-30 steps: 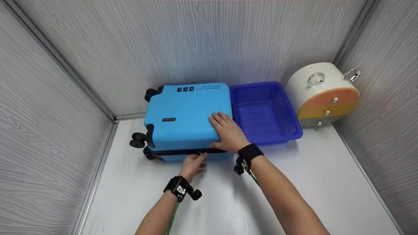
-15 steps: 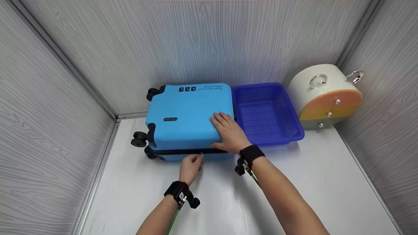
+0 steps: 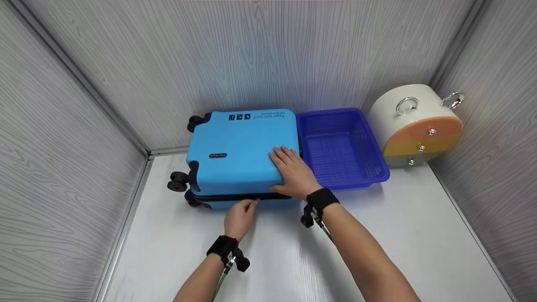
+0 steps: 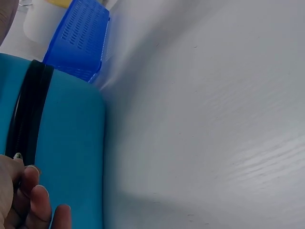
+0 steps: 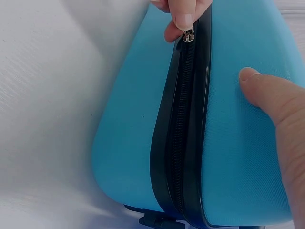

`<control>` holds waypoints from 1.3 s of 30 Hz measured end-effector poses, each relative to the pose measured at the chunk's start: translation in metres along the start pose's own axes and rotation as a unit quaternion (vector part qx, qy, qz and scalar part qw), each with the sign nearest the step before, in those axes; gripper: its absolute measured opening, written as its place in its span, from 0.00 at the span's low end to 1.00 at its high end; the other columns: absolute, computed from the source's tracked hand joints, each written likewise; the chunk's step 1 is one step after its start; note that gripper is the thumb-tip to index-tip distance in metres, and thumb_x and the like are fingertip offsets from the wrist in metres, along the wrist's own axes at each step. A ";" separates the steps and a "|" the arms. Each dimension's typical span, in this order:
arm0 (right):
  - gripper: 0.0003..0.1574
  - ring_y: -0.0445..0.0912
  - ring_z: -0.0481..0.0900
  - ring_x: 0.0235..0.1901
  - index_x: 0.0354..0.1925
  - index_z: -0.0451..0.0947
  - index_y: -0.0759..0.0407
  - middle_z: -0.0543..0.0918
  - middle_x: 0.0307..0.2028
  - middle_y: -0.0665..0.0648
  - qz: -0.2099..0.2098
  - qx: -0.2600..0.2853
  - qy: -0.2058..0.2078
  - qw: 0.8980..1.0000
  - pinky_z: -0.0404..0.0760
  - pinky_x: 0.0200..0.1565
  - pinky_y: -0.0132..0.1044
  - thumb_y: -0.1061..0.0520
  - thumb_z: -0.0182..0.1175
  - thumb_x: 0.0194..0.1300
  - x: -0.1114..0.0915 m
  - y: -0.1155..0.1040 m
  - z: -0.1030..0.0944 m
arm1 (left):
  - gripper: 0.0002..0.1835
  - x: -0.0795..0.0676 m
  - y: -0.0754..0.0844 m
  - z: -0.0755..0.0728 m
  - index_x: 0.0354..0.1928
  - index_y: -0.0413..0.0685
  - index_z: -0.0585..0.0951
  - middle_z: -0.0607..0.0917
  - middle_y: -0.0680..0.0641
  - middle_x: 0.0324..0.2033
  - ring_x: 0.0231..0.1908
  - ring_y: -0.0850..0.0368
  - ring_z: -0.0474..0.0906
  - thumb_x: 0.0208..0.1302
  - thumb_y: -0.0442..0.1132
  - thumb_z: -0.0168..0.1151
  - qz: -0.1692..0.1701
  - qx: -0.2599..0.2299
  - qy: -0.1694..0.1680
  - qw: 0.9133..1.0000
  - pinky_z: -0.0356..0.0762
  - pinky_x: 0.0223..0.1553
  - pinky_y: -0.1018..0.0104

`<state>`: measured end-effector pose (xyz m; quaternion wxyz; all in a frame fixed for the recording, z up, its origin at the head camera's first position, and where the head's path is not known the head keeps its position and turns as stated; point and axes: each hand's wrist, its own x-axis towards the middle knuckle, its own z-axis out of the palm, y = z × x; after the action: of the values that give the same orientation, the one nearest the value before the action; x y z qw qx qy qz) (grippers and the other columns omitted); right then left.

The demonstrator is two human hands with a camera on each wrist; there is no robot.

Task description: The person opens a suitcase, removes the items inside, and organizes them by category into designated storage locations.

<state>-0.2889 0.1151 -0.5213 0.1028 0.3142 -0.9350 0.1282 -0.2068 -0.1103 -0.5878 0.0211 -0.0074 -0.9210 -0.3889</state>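
Observation:
A blue hard-shell suitcase (image 3: 243,142) lies flat on the white table, its black zipper band (image 5: 183,119) running along the side that faces me. My left hand (image 3: 240,218) pinches the small metal zipper pull (image 5: 188,35) between thumb and forefinger at the middle of that side. In the right wrist view the zipper teeth behind the pull are closed together. On the suitcase lid near its right front corner rests my right hand (image 3: 293,173), fingers spread and straight. Its thumb (image 5: 267,93) lies on the blue shell beside the zipper band.
Right of the suitcase stands a purple-blue plastic basket (image 3: 379,167), close against it. Beyond that sits a white rounded box (image 3: 390,105) with coloured drawers and ring handles. Black wheels (image 3: 178,181) stick out at the suitcase's left end. Grey wood-grain panels enclose the table.
My left hand's fingers, looser one second ago, have curled in around the zipper pull, and the hand has shifted slightly left. My right hand stays on the lid.

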 end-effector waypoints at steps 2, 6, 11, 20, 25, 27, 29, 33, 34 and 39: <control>0.67 0.54 0.43 0.80 0.82 0.48 0.56 0.51 0.80 0.59 -0.002 -0.001 0.002 1.000 0.37 0.77 0.46 0.31 0.70 0.61 0.000 0.000 0.000 | 0.15 0.000 0.000 -0.001 0.48 0.48 0.89 0.83 0.55 0.26 0.20 0.58 0.71 0.78 0.48 0.57 0.001 0.003 -0.002 1.000 0.65 0.24 0.63; 0.67 0.54 0.43 0.80 0.82 0.49 0.56 0.52 0.80 0.59 -0.002 -0.003 0.005 1.000 0.37 0.77 0.46 0.31 0.71 0.60 -0.001 0.002 -0.001 | 0.14 0.002 0.001 -0.001 0.44 0.51 0.89 0.80 0.56 0.23 0.19 0.59 0.69 0.78 0.48 0.57 0.014 0.023 -0.001 1.000 0.63 0.23 0.63; 0.67 0.54 0.44 0.79 0.82 0.49 0.57 0.52 0.80 0.60 -0.002 -0.001 0.006 1.000 0.39 0.77 0.46 0.31 0.71 0.60 -0.001 0.003 -0.002 | 0.14 0.004 0.001 -0.002 0.40 0.53 0.89 0.80 0.57 0.23 0.18 0.59 0.69 0.78 0.48 0.56 0.027 0.038 -0.001 0.999 0.64 0.23 0.63; 0.68 0.54 0.45 0.79 0.82 0.49 0.56 0.53 0.80 0.59 -0.001 -0.001 0.008 1.000 0.38 0.77 0.45 0.31 0.71 0.59 0.000 0.004 -0.001 | 0.14 0.003 -0.006 -0.005 0.42 0.52 0.90 0.81 0.58 0.23 0.19 0.60 0.70 0.78 0.48 0.58 0.037 0.040 0.009 0.998 0.66 0.23 0.63; 0.67 0.54 0.44 0.80 0.82 0.49 0.56 0.52 0.80 0.59 -0.001 0.000 0.004 1.000 0.37 0.77 0.45 0.30 0.71 0.60 0.000 0.003 0.000 | 0.15 0.002 -0.013 -0.010 0.48 0.49 0.90 0.82 0.57 0.25 0.20 0.60 0.71 0.78 0.48 0.57 0.035 0.046 0.009 0.998 0.65 0.24 0.63; 0.67 0.54 0.43 0.80 0.82 0.49 0.56 0.51 0.80 0.59 -0.002 0.005 0.001 1.000 0.36 0.77 0.45 0.31 0.70 0.61 0.001 0.002 0.000 | 0.15 0.000 -0.018 -0.014 0.48 0.50 0.89 0.83 0.57 0.26 0.20 0.60 0.71 0.78 0.48 0.57 0.026 0.052 0.011 0.998 0.65 0.24 0.63; 0.67 0.54 0.43 0.80 0.82 0.48 0.56 0.51 0.80 0.59 -0.002 0.010 -0.001 1.000 0.36 0.77 0.45 0.31 0.70 0.61 0.001 0.002 0.001 | 0.14 -0.001 -0.023 -0.018 0.47 0.51 0.89 0.83 0.56 0.26 0.20 0.60 0.71 0.78 0.48 0.57 0.015 0.054 0.014 0.998 0.65 0.24 0.63; 0.67 0.54 0.43 0.80 0.82 0.48 0.57 0.51 0.80 0.60 -0.003 0.013 0.001 1.000 0.36 0.77 0.45 0.32 0.71 0.61 0.001 0.002 0.001 | 0.14 -0.002 -0.033 -0.028 0.38 0.53 0.88 0.84 0.53 0.26 0.21 0.58 0.71 0.79 0.47 0.56 -0.005 0.051 0.020 0.998 0.66 0.25 0.62; 0.67 0.54 0.43 0.80 0.82 0.48 0.57 0.51 0.80 0.60 -0.003 0.013 0.002 1.000 0.36 0.77 0.45 0.32 0.71 0.61 0.001 0.002 0.001 | 0.14 -0.002 -0.036 -0.031 0.37 0.53 0.87 0.84 0.51 0.26 0.21 0.58 0.72 0.79 0.47 0.55 -0.010 0.046 0.022 0.999 0.66 0.25 0.61; 0.67 0.53 0.42 0.80 0.82 0.48 0.56 0.51 0.80 0.59 0.004 0.011 -0.005 1.000 0.36 0.77 0.44 0.32 0.71 0.61 0.000 0.001 0.002 | 0.15 -0.003 -0.053 -0.045 0.37 0.52 0.86 0.85 0.48 0.29 0.25 0.55 0.74 0.80 0.46 0.54 -0.049 0.023 0.029 0.998 0.68 0.29 0.59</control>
<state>-0.2900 0.1155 -0.5235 0.0945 0.3117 -0.9355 0.1373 -0.2039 -0.1796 -0.5943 0.0287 0.0499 -0.9279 -0.3683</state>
